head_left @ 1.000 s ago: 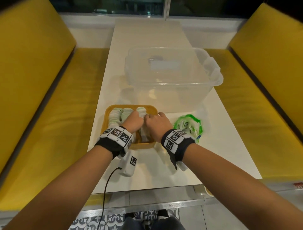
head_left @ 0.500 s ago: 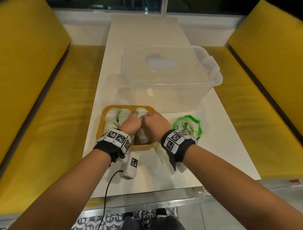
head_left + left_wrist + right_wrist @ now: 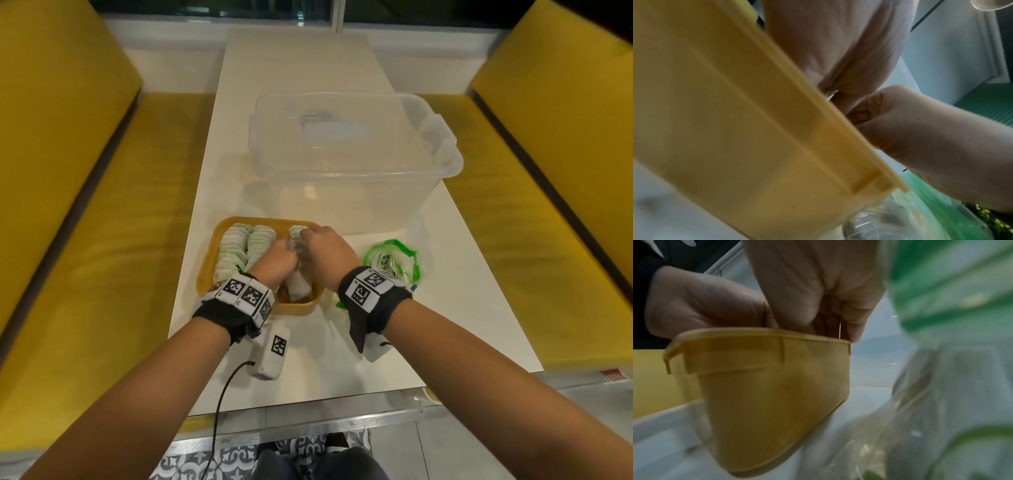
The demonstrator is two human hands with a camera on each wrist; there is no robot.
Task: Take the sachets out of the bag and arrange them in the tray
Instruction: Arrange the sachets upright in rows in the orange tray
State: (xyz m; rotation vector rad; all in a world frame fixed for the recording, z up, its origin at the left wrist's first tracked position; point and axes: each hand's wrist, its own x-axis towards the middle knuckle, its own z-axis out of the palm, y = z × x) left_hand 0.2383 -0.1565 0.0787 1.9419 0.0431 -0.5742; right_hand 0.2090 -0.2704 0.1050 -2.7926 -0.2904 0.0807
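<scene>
With both hands (image 3: 310,255) curled on the soft, light sachets (image 3: 298,286) in the tray (image 3: 205,270), we pinch their edges gently.

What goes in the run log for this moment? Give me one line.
stage: arranging sachets | tray: two rows filled | left hand: in tray | right hand: in tray | bag: right of tray

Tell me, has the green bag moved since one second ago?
No. The green bag lies where it was, just right of the yellow tray.
</scene>
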